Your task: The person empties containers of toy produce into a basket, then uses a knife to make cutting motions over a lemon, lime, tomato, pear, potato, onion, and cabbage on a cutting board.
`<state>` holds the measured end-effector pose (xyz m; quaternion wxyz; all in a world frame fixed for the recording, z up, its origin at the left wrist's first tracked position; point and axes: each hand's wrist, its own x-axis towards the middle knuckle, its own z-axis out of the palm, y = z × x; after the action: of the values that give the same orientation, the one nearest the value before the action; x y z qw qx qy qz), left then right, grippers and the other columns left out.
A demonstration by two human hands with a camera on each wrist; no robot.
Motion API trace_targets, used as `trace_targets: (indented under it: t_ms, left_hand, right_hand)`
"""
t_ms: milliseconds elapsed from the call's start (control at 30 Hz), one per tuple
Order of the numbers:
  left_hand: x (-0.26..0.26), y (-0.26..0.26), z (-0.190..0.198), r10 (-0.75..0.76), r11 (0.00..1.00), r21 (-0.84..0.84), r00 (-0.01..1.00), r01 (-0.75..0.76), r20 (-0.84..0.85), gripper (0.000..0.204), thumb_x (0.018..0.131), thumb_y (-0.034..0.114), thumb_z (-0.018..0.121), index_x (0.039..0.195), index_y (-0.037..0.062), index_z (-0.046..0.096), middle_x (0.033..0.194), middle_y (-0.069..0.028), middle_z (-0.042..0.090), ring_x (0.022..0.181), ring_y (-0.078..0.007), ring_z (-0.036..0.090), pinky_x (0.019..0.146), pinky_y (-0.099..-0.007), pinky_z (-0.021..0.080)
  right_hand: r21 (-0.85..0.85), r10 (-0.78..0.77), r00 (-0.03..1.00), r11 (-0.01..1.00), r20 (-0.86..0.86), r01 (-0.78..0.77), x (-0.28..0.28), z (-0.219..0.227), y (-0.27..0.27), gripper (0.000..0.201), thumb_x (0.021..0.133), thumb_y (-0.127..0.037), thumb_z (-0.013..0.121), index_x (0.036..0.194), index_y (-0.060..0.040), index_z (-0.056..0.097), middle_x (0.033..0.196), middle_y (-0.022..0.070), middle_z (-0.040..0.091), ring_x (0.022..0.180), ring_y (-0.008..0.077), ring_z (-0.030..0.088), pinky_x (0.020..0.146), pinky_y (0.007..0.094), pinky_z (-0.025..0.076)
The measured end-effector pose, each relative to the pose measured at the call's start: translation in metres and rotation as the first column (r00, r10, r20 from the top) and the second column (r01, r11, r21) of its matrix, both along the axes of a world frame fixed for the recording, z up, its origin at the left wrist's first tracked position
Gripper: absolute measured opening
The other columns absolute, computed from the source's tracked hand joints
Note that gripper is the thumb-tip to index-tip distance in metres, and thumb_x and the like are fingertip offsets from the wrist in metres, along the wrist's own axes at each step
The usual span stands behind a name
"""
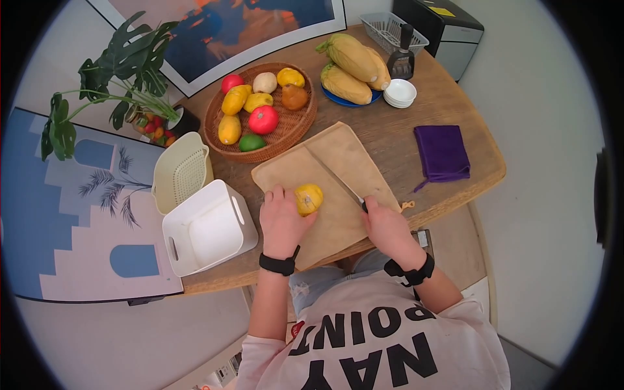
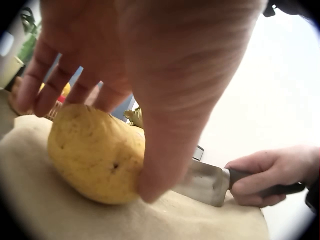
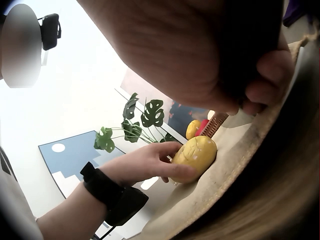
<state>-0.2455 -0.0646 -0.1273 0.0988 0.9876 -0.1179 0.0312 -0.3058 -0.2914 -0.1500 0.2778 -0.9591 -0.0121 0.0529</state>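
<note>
My left hand [image 1: 281, 222] holds a rounded yellow fruit [image 1: 309, 198], fingers along its far side and thumb against the near side. The fruit rests on a beige cloth-like mat [image 1: 331, 234]. Dark specks mark its skin in the left wrist view, and fine lines show on it in the right wrist view. My right hand [image 1: 389, 227] grips the black handle of a kitchen knife [image 1: 335, 174]. In the head view its long blade lies low along the mat, right of the fruit and apart from it, tip toward the back. The left thumb hides part of the blade in the left wrist view.
A wicker basket [image 1: 216, 133] of mixed fruit stands behind the mat. White [image 1: 214, 227] and pale green [image 1: 182, 170] bins are left. A blue plate [image 1: 341, 99] with large yellow vegetables, white bowls [image 1: 400, 94], and a purple cloth [image 1: 442, 153] sit back and right.
</note>
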Motion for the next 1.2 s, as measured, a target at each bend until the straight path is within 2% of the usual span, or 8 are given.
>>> trace_targets:
  t_ms: [100, 200, 300, 567, 633, 867, 1067, 1200]
  left_hand:
    - [-0.004, -0.008, -0.005, -0.079, 0.991, -0.072, 0.932, 0.111, 0.354, 0.052, 0.072, 0.02, 0.085, 0.118, 0.0049, 0.066, 0.117, -0.0145, 0.058, 0.107, -0.0345, 0.057, 0.087, -0.0432, 0.051]
    - [-0.01, -0.019, 0.004, -0.092, 0.965, -0.197, 0.93, 0.171, 0.355, 0.039, 0.074, 0.017, 0.083, 0.107, 0.0056, 0.066, 0.114, -0.0145, 0.06, 0.102, -0.0361, 0.059, 0.085, -0.0422, 0.051]
    - [-0.009, -0.019, -0.015, -0.076, 0.913, -0.372, 0.968, 0.165, 0.241, 0.031, 0.076, 0.012, 0.08, 0.1, 0.0046, 0.062, 0.11, -0.0149, 0.059, 0.1, -0.0364, 0.059, 0.084, -0.0433, 0.05]
    - [0.0, -0.025, -0.015, 0.099, 0.912, -0.411, 0.971, -0.001, 0.218, 0.024, 0.079, 0.011, 0.076, 0.096, 0.0052, 0.059, 0.1, -0.014, 0.056, 0.095, -0.0362, 0.06, 0.08, -0.0447, 0.05]
    - [-0.002, -0.023, -0.018, 0.129, 0.904, -0.426, 0.966, -0.022, 0.225, 0.024, 0.079, 0.011, 0.076, 0.095, 0.0057, 0.059, 0.098, -0.0137, 0.056, 0.095, -0.0363, 0.059, 0.08, -0.0452, 0.05]
    - [-0.001, -0.026, -0.019, 0.123, 0.926, -0.375, 0.968, -0.033, 0.219, 0.022, 0.08, 0.012, 0.074, 0.095, 0.0063, 0.059, 0.094, -0.013, 0.057, 0.092, -0.0366, 0.058, 0.079, -0.0464, 0.049]
    - [0.001, -0.018, -0.02, 0.103, 0.907, -0.421, 0.972, -0.004, 0.213, 0.017, 0.081, 0.006, 0.07, 0.092, 0.0046, 0.057, 0.093, -0.0139, 0.058, 0.09, -0.0363, 0.058, 0.078, -0.0462, 0.048]
    - [0.004, -0.017, -0.025, 0.115, 0.9, -0.437, 0.966, -0.002, 0.232, 0.016, 0.081, 0.004, 0.069, 0.089, 0.0028, 0.056, 0.09, -0.0155, 0.056, 0.089, -0.0371, 0.058, 0.077, -0.0473, 0.048]
  right_hand:
    - [0.006, 0.005, 0.999, 1.0, 0.033, -0.005, -0.002, -0.007, -0.001, 0.023, 0.1, -0.019, 0.058, 0.114, -0.0022, 0.049, 0.08, 0.0235, 0.068, 0.08, 0.0447, 0.068, 0.067, 0.0546, 0.053]
    - [0.035, 0.029, 0.999, 0.999, 0.04, -0.031, -0.001, -0.001, -0.005, 0.023, 0.1, -0.019, 0.058, 0.113, -0.0018, 0.05, 0.081, 0.0228, 0.068, 0.08, 0.0441, 0.068, 0.067, 0.0542, 0.053]
    - [0.083, 0.05, 0.999, 0.995, 0.011, -0.051, -0.006, 0.038, -0.001, 0.021, 0.101, -0.018, 0.056, 0.11, -0.0005, 0.052, 0.082, 0.0216, 0.069, 0.081, 0.0435, 0.069, 0.069, 0.0536, 0.054]
    - [0.085, 0.123, 0.991, 0.988, 0.058, -0.127, -0.009, 0.011, 0.014, 0.021, 0.101, -0.018, 0.057, 0.112, -0.0011, 0.052, 0.08, 0.0231, 0.067, 0.079, 0.0441, 0.067, 0.068, 0.0537, 0.052]
    - [0.12, 0.073, 0.997, 0.99, 0.019, -0.075, -0.009, 0.024, 0.016, 0.024, 0.101, -0.019, 0.058, 0.118, -0.0026, 0.052, 0.084, 0.0244, 0.068, 0.08, 0.0451, 0.067, 0.068, 0.0542, 0.052]
    - [0.178, 0.105, 0.993, 0.977, 0.054, -0.113, -0.002, 0.017, 0.021, 0.027, 0.101, -0.018, 0.059, 0.122, -0.0029, 0.052, 0.084, 0.0256, 0.067, 0.081, 0.0463, 0.066, 0.068, 0.0544, 0.051]
    - [0.219, 0.067, 0.992, 0.972, 0.103, -0.088, -0.002, 0.039, 0.024, 0.024, 0.101, -0.02, 0.057, 0.116, -0.0011, 0.051, 0.084, 0.0245, 0.067, 0.079, 0.0443, 0.067, 0.068, 0.054, 0.052]
    - [0.118, 0.133, 0.986, 0.982, 0.098, -0.144, 0.005, 0.013, 0.023, 0.023, 0.101, -0.019, 0.057, 0.115, -0.0015, 0.051, 0.085, 0.0244, 0.067, 0.078, 0.0434, 0.068, 0.066, 0.0535, 0.052]
